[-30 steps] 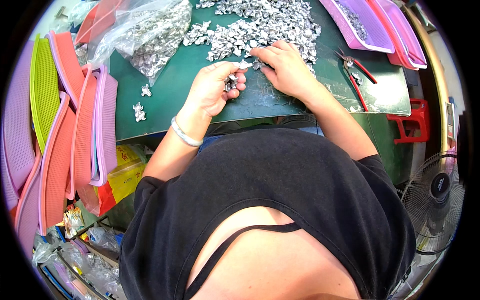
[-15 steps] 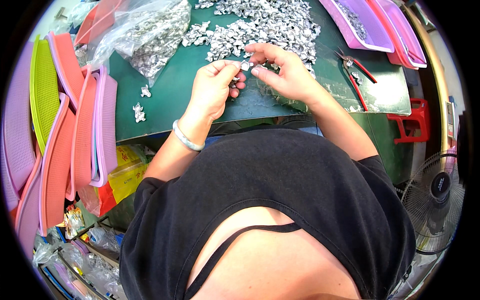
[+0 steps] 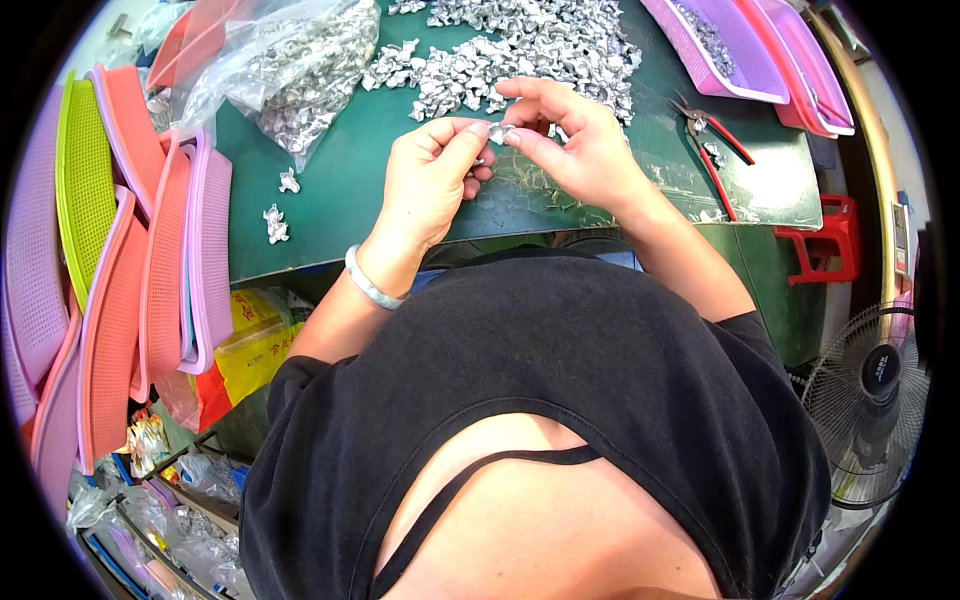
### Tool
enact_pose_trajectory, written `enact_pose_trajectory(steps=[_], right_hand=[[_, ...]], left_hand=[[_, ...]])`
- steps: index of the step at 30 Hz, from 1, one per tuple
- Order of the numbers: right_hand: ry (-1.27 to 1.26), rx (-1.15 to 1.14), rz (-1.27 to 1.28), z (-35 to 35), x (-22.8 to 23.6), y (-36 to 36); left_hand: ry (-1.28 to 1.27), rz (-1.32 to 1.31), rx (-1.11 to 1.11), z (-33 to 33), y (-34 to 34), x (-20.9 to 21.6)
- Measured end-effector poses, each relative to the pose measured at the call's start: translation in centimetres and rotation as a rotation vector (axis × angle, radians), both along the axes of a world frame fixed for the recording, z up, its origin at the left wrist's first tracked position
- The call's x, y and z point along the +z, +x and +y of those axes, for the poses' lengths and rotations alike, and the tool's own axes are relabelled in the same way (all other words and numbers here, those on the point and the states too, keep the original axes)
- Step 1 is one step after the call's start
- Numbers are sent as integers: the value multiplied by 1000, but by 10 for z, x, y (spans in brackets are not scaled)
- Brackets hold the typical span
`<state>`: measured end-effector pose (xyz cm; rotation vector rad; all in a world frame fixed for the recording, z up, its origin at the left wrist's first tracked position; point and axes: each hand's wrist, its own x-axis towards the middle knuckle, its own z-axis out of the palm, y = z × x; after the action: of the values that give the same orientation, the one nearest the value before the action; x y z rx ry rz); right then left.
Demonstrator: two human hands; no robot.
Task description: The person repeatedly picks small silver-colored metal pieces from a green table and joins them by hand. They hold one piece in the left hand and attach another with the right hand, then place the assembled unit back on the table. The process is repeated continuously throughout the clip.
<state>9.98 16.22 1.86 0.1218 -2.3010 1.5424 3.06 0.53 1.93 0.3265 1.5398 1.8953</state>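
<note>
Between my two hands, above the near edge of the green table [image 3: 330,210], is a small silver metal figurine [image 3: 497,132]. My left hand [image 3: 432,172] is closed, thumb and forefinger pinching the figurine from the left; a bit of silver also shows by its curled lower fingers. From the other side, the thumb and fingertips of my right hand [image 3: 570,140] close on the same piece, its forefinger arched above. Beyond my hands spreads a large heap of similar figurines [image 3: 540,45]. Two loose figurines [image 3: 276,224] lie on the table to the left.
A clear plastic bag [image 3: 310,85] full of metal pieces lies at the back left. Red-handled cutters [image 3: 712,160] rest on the right, near a purple basket [image 3: 740,60]. Stacked plastic baskets [image 3: 160,260] crowd the left; a fan [image 3: 870,400] and red stool [image 3: 835,240] stand at right.
My right thumb and fingers have come in against the figurine and closed on it. My left hand keeps its pinch in nearly the same place.
</note>
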Motion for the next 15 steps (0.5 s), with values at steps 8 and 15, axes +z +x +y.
enact_pose_trajectory(steps=[8,15], right_hand=[[99,-32,80,-2,4,1],[123,-40,80,-4,5,2]], left_hand=[[-7,-7,-23,-1,0,2],[-14,-8,-15,0,-1,1]])
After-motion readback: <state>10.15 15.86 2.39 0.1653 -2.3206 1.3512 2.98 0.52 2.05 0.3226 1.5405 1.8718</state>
